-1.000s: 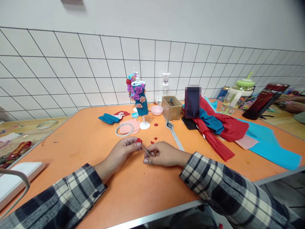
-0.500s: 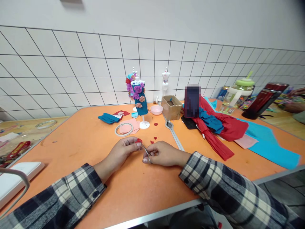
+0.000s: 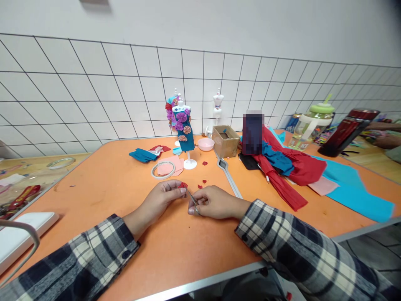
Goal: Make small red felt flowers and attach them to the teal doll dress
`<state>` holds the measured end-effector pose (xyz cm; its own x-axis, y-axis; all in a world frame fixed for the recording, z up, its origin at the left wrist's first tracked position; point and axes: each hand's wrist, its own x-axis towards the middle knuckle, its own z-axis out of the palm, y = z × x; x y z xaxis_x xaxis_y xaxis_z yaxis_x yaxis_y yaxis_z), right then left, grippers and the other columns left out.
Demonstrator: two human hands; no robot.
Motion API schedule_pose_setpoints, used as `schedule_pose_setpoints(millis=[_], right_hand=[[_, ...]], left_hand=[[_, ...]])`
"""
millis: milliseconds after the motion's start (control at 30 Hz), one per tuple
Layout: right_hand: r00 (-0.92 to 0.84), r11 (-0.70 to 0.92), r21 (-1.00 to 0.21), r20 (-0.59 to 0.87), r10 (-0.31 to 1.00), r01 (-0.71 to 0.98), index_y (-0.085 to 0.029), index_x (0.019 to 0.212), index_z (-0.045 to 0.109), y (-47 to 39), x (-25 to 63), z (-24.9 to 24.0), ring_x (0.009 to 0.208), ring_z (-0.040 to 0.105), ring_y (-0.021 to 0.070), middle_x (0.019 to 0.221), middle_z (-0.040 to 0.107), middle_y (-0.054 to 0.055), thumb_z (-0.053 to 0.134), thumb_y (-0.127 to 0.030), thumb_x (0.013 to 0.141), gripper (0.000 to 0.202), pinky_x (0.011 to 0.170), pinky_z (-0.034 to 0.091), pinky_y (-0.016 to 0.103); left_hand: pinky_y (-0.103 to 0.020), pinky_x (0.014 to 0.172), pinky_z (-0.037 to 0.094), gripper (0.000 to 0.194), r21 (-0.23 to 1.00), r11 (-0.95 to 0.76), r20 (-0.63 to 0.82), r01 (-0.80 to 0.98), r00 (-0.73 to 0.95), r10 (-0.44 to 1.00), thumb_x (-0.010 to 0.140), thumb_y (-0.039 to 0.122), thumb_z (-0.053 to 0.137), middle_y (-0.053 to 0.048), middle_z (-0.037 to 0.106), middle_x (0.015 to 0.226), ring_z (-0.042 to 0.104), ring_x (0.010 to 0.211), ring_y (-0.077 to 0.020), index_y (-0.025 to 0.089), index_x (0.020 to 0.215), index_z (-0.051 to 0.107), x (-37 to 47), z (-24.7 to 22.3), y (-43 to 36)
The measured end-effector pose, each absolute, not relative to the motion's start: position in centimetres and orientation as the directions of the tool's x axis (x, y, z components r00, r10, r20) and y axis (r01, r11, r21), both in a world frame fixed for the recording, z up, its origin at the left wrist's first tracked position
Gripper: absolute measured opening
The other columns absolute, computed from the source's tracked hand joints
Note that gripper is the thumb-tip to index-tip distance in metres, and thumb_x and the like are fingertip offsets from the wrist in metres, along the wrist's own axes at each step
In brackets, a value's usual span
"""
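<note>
Between the thumb and fingers of my left hand (image 3: pixel 163 196) is a small crinkled red paper piece (image 3: pixel 183 185), partly hidden by the fingertips. My right hand (image 3: pixel 216 202) grips small metal scissors (image 3: pixel 192 197), their thin tip pointing up and left to the red piece. Whether the tip touches it is too small to tell. Just beyond my hands lie several red paper scraps (image 3: pixel 204 181). Farther back stands a small dress form (image 3: pixel 184 125) in blue paper with purple and peach paper flowers. A roll of tape (image 3: pixel 163 170) rests on pink paper (image 3: pixel 177 164).
Behind are a pink bowl (image 3: pixel 206 144), a cardboard box (image 3: pixel 226 142) and a phone (image 3: pixel 252 133). Red crepe paper (image 3: pixel 303 167) and blue paper (image 3: pixel 360 200) spread at right, near a green-lidded bottle (image 3: pixel 313 125) and dark red flask (image 3: pixel 349 131). A white device (image 3: pixel 28 234) sits left.
My hands, the scissors and the red piece stay almost still. At the far right edge, another person's hands have shifted slightly.
</note>
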<state>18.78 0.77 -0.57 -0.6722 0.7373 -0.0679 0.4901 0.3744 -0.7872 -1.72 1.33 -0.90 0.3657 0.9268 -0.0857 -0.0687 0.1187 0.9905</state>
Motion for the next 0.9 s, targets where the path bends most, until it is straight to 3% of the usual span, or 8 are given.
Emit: schedule_pose_setpoints(millis=[200,500,900], right_hand=[[-0.670,0.370,-0.791,-0.067,0.739,0.487,-0.018,0.089,0.069,0.77,18.72,-0.53,0.058,0.040,0.0094,0.062,0.046,-0.005,0.062,-0.048,0.083,0.032,0.053,0.028,0.022],[-0.682,0.389,-0.788,-0.053,0.730,0.478,-0.017,0.088,0.069,0.84,18.75,-0.72,0.062,0.045,0.0107,0.068,0.054,-0.003,0.062,-0.048,0.083,0.032,0.056,0.031,0.022],[-0.678,0.394,-0.773,-0.063,0.732,0.497,-0.019,0.090,0.070,0.84,18.93,-0.28,0.060,0.042,0.0098,0.064,0.046,-0.005,0.062,-0.049,0.083,0.031,0.055,0.029,0.022]], left_hand=[[-0.033,0.076,0.049,0.023,0.991,0.119,-0.090,-0.060,0.355,0.931,0.066,0.033,0.079,-0.005,0.072,0.078,0.065,0.077,-0.0210,0.016,0.077,0.069,-1.81,-1.13,1.40],[-0.032,0.074,0.048,0.021,0.993,0.103,-0.075,-0.059,0.353,0.933,0.067,0.032,0.079,-0.004,0.071,0.076,0.064,0.074,-0.0198,0.016,0.076,0.068,-1.81,-1.06,1.44],[-0.033,0.075,0.048,0.022,0.995,0.101,-0.088,-0.016,0.361,0.928,0.066,0.032,0.079,-0.004,0.071,0.077,0.064,0.076,-0.0208,0.017,0.077,0.067,-2.06,-1.14,1.59]])
